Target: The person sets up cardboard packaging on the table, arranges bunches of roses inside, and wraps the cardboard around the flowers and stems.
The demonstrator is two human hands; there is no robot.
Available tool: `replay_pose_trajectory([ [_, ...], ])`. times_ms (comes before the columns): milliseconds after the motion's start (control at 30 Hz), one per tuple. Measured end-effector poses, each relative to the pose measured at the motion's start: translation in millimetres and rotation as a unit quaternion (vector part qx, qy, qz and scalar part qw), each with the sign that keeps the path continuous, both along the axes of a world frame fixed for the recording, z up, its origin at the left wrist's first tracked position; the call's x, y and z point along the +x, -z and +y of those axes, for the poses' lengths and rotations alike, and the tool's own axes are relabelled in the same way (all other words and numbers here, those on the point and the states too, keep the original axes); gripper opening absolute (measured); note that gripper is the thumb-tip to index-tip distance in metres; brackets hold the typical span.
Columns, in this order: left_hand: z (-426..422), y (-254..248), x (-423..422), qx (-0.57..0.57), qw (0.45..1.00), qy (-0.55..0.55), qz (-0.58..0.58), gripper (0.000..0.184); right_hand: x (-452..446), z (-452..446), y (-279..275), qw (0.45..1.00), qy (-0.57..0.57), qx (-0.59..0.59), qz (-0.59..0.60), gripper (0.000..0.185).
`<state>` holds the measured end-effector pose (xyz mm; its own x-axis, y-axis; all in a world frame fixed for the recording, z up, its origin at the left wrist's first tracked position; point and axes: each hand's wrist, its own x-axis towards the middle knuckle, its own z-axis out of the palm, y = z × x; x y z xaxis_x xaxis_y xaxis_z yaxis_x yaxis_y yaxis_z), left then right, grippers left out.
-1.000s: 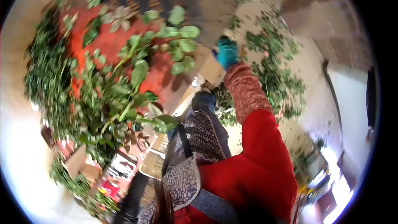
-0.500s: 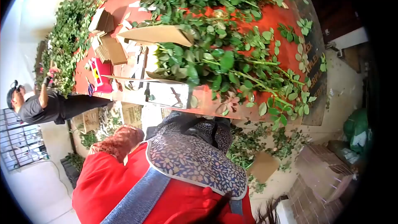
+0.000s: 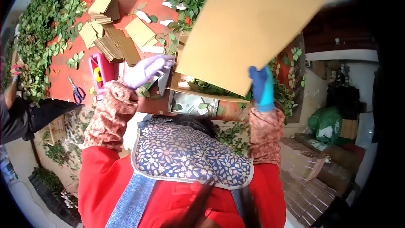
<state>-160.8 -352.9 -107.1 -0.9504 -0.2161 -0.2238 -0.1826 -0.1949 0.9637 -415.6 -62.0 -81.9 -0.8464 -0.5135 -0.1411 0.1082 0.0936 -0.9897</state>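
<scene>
Cardboard sheet (image 3: 249, 29) up in the right hand (image 3: 261, 88)

The big tan sheet is tilted above the red table (image 3: 59, 78). Its top goes out of view. Its low corner is just beside the right hand, which wears a blue glove. Those fingers are bent in and grip the sheet's right edge; I can't tell how tightly.

The left hand (image 3: 145, 71) wears a light purple glove. Its fingers are spread out and point at the sheet's left edge. The gap there is small, and I can't tell if the tips touch.

Under the sheet's bottom edge, green leaves (image 3: 209, 88) peek out. A thin cardboard flap (image 3: 211, 95) runs along below them. Next comes a shiny tray (image 3: 192, 104), close to the table's near edge. The flowery apron (image 3: 190, 152) is just past that edge, so there is little room between it and the tray.

A pink tape holder (image 3: 101, 75) is close to the left hand, so room on that side is tight. Past it, blue scissors (image 3: 77, 95) lie near the table edge. Piles of small cardboard pieces (image 3: 120, 44) sit farther back. Another person's hand (image 3: 16, 70) is far off at the left, near a long leafy heap (image 3: 48, 10).
</scene>
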Motion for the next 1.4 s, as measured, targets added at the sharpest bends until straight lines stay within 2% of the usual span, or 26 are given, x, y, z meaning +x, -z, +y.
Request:
replay_pose_trajectory([
  [33, 8, 17, -5, -0.043, 0.999, 0.02, 0.006, 0.043, -2, -8, 14, 0.997, -0.045, 0.064, 0.018, 0.021],
  [67, 17, 28, -12, -0.086, 0.996, 0.037, 0.011, 0.041, -2, -8, 23, 0.996, -0.059, 0.068, -0.001, 0.021],
  [100, 26, 32, -16, 0.006, 0.996, 0.068, -0.053, 0.031, -2, -8, 31, 0.994, -0.073, 0.073, -0.02, 0.021],
  [133, 32, 55, -17, -0.052, 0.996, 0.067, -0.01, 0.022, -2, -3, 45, 0.99, -0.103, 0.088, 0.035, 0.02],
  [167, 41, 62, -18, -0.047, 0.997, 0.049, -0.044, 0.02, -9, 8, 49, 0.963, -0.173, 0.201, 0.053, 0.023],
  [200, 51, 64, -19, -0.042, 0.995, 0.03, -0.079, 0.021, -18, 22, 48, 0.918, -0.239, 0.309, 0.071, 0.026],
  [233, 53, 61, -20, -0.032, 0.989, 0.018, -0.145, 0.02, -16, 15, -8, 0.712, -0.348, 0.507, 0.34, 0.038],
  [267, 55, 49, -24, -0.011, 0.973, 0.011, -0.231, 0.02, -12, 3, -44, 0.755, -0.292, 0.497, 0.312, 0.044],
  [300, 53, 61, -24, -0.098, 0.974, 0.019, -0.204, 0.021, -13, -8, -73, 0.81, -0.246, 0.42, 0.328, 0.038],
  [333, 56, 74, -22, -0.182, 0.966, 0.036, -0.18, 0.023, -6, -22, -98, 0.914, -0.252, 0.257, 0.186, 0.031],
  [400, 51, 70, -25, -0.205, 0.955, 0.061, -0.203, 0.026, 4, -62, -132, 0.799, -0.402, 0.175, 0.411, 0.032],
  [467, 52, 93, -24, -0.16, 0.963, 0.049, -0.211, 0.027, 11, -104, -107, 0.714, -0.501, 0.13, 0.471, 0.044],
  [533, 50, 84, -25, -0.171, 0.958, 0.062, -0.221, 0.028, 3, -115, -31, 0.687, -0.548, 0.125, 0.46, 0.06],
  [567, 55, 81, -25, -0.188, 0.957, 0.063, -0.212, 0.029, -2, -109, -5, 0.697, -0.545, 0.125, 0.448, 0.06],
  [633, 57, 86, -23, -0.157, 0.953, 0.073, -0.249, 0.031, -4, -103, 38, 0.659, -0.549, 0.134, 0.496, 0.069],
  [667, 59, 87, -22, -0.151, 0.951, 0.083, -0.258, 0.031, -3, -100, 48, 0.661, -0.573, 0.172, 0.453, 0.075],
  [700, 58, 86, -22, -0.191, 0.946, 0.09, -0.244, 0.032, 0, -98, 57, 0.658, -0.563, 0.175, 0.469, 0.076],
  [767, 54, 82, -23, -0.261, 0.93, 0.11, -0.235, 0.035, 6, -96, 71, 0.656, -0.556, 0.178, 0.479, 0.076],
  [833, 61, 75, -27, -0.273, 0.923, 0.113, -0.248, 0.035, 8, -88, 81, 0.636, -0.549, 0.202, 0.503, 0.076],
  [1033, 52, 63, -35, -0.337, 0.883, 0.171, -0.28, 0.037, 10, -82, 80, 0.672, -0.547, 0.203, 0.456, 0.076],
  [1133, 7, 45, -49, -0.458, 0.819, -0.001, -0.347, 0.038, 9, -85, 77, 0.66, -0.549, 0.207, 0.469, 0.077],
  [1200, -42, 59, -54, -0.54, 0.778, -0.187, -0.261, 0.054, 10, -85, 77, 0.665, -0.554, 0.202, 0.459, 0.076],
  [1267, -84, 67, -74, -0.54, 0.721, -0.253, -0.353, 0.086, 10, -88, 76, 0.666, -0.554, 0.203, 0.456, 0.076],
  [1333, -113, 90, -88, -0.514, 0.715, -0.254, -0.4, 0.108, 10, -89, 77, 0.661, -0.56, 0.2, 0.458, 0.077],
  [1367, -118, 93, -96, -0.472, 0.705, -0.221, -0.481, 0.126, 11, -88, 79, 0.656, -0.554, 0.2, 0.471, 0.078],
  [1400, -121, 96, -97, -0.46, 0.705, -0.226, -0.49, 0.128, 10, -87, 80, 0.654, -0.554, 0.207, 0.471, 0.078],
])
